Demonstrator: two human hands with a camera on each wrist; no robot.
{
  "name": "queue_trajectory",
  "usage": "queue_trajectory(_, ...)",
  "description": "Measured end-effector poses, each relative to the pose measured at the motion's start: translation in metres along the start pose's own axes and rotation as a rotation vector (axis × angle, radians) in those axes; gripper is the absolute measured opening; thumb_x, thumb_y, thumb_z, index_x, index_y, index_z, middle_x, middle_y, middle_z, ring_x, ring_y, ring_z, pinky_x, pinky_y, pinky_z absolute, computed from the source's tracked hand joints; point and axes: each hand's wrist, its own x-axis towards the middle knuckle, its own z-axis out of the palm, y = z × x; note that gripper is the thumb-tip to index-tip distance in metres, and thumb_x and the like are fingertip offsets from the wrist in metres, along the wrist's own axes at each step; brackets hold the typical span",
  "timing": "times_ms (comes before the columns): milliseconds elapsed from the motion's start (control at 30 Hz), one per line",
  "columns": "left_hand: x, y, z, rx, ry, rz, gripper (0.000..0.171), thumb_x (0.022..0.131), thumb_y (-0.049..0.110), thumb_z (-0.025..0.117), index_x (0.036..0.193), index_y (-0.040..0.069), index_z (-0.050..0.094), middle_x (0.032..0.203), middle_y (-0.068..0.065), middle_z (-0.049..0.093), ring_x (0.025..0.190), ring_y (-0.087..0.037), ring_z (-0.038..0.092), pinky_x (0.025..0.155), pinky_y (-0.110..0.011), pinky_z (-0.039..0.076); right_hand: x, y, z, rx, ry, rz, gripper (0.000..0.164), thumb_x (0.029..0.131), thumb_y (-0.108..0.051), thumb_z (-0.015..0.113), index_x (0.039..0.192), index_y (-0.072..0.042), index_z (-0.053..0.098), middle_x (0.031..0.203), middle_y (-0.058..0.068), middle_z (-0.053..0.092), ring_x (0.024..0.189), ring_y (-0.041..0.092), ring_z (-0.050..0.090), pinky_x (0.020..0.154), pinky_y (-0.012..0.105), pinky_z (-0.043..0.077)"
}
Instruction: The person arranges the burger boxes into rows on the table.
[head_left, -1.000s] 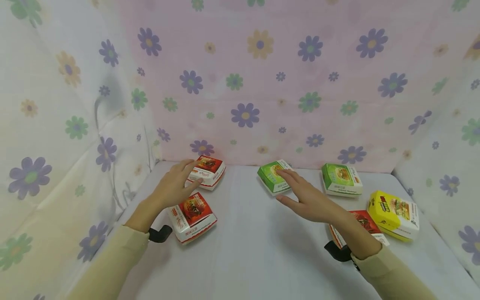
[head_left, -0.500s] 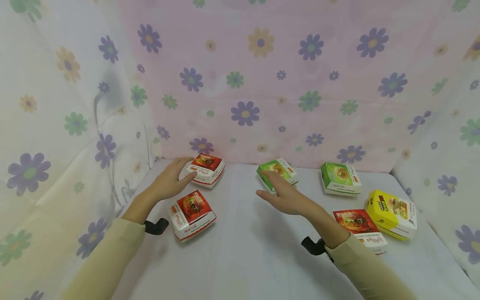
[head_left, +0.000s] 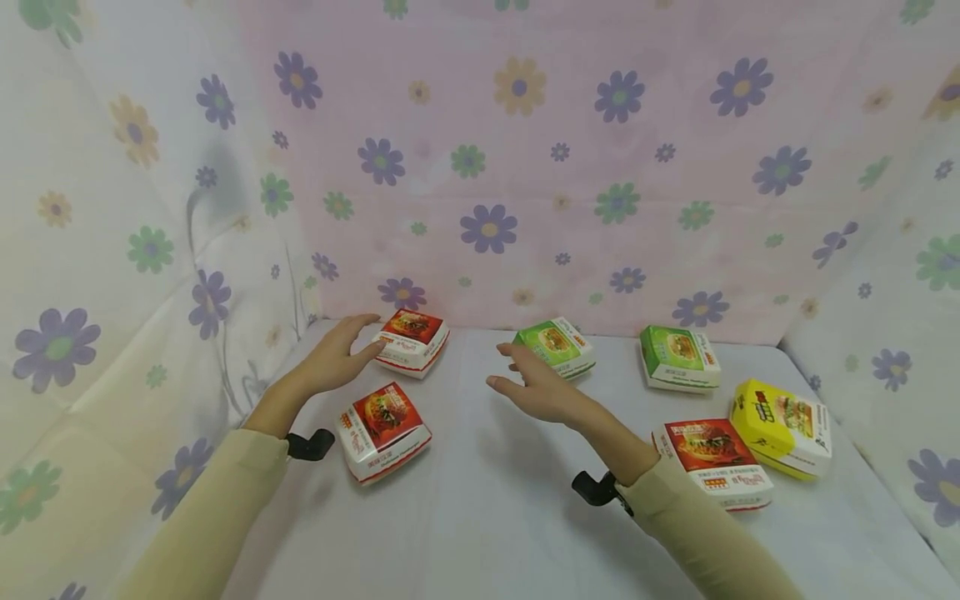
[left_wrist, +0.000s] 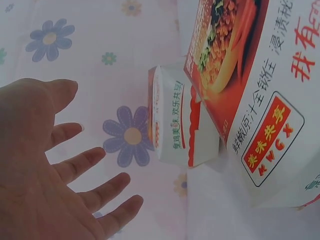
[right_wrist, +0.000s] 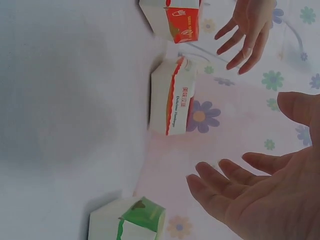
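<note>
My left hand (head_left: 328, 360) hovers beside the back red-and-white burger box (head_left: 417, 340), its fingers relaxed and holding nothing. In the left wrist view a gap shows between that hand's fingertips (left_wrist: 131, 201) and the boxes. Nearer to me lies another red-and-white burger box (head_left: 386, 435), below and right of the left wrist. My right hand (head_left: 542, 392) is raised over the middle of the table, fingers loosely extended and nothing in them. Just beyond it stands a green-and-white burger box (head_left: 564, 343); in the right wrist view that box (right_wrist: 144, 215) is apart from the fingers.
On the right stand a second green-and-white box (head_left: 678, 357), a yellow-and-white box (head_left: 783, 429) and a third red-and-white box (head_left: 712, 458), partly behind the right sleeve (head_left: 675, 508). A white-covered table (head_left: 465, 517) meets flowered cloth walls (head_left: 442, 192) at the back and sides.
My right hand has moved left, from over the green box to in front of its left side, uncovering the right-hand red box. My left hand has drawn slightly left. The boxes stay put.
</note>
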Motion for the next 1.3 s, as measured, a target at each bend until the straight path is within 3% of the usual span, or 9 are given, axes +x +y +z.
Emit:
queue_trajectory(267, 0.004, -0.012, -0.001, -0.051, -0.005, -0.053, 0.062, 0.109, 0.036, 0.049, 0.158, 0.002, 0.031, 0.158, -0.029, 0.035, 0.136, -0.055, 0.040, 0.108, -0.068, 0.038, 0.020, -0.007, 0.015, 0.043, -0.004, 0.099, 0.070, 0.104, -0.043, 0.057, 0.159, -0.009, 0.032, 0.162, 0.009, 0.034, 0.145, 0.033, 0.039, 0.113, 0.055, 0.040)
queue_trajectory(533, 0.010, -0.019, -0.006, -0.069, -0.038, -0.130, 0.064, 0.109, 0.039, 0.047, 0.159, 0.003, 0.028, 0.157, -0.032, 0.033, 0.136, -0.056, 0.040, 0.106, -0.068, 0.039, 0.038, -0.011, 0.029, 0.086, 0.000, 0.146, 0.070, 0.103, -0.047, 0.057, 0.158, -0.009, 0.034, 0.161, 0.009, 0.038, 0.142, 0.029, 0.044, 0.108, 0.051, 0.047)
queue_trajectory(800, 0.016, -0.023, -0.001, -0.150, -0.069, -0.185, 0.063, 0.109, 0.038, 0.047, 0.159, 0.005, 0.028, 0.158, -0.033, 0.030, 0.135, -0.055, 0.043, 0.103, -0.064, 0.045, 0.050, -0.010, 0.041, 0.119, -0.001, 0.199, 0.071, 0.103, -0.047, 0.057, 0.158, -0.007, 0.034, 0.161, 0.012, 0.037, 0.140, 0.032, 0.045, 0.110, 0.053, 0.045)
queue_trajectory(1300, 0.029, -0.039, 0.002, -0.223, -0.129, -0.268, 0.069, 0.110, 0.041, 0.044, 0.163, 0.007, 0.016, 0.162, -0.032, 0.020, 0.147, -0.057, 0.018, 0.112, -0.072, 0.029, 0.090, -0.006, 0.072, 0.215, 0.035, 0.261, 0.071, 0.104, -0.042, 0.054, 0.158, -0.002, 0.030, 0.160, 0.018, 0.036, 0.148, 0.037, 0.034, 0.116, 0.058, 0.034)
